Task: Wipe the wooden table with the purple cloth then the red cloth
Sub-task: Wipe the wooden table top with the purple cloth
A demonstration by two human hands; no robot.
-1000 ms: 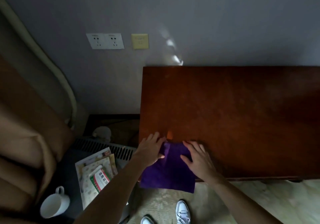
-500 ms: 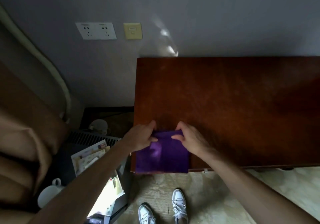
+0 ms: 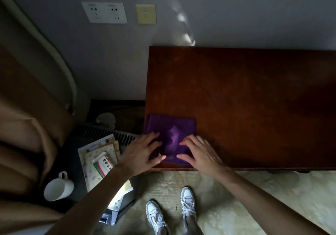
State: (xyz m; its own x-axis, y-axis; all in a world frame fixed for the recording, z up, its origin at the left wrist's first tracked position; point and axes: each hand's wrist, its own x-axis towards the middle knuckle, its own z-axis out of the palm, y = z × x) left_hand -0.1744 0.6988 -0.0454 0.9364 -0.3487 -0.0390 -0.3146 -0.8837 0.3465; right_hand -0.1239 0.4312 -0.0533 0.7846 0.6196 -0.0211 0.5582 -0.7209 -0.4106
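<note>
Grey wall carries a white double socket and a yellow plate. Pale patterned floor. Brown curtain at left. Lighting dim.

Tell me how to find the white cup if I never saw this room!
Start at the wooden table and look left of it, down to the dark low surface beside the brown curtain. Near the stack of booklets sits the white mug, tipped so its open mouth shows. It is the only plain white, round thing with a handle there.
</note>
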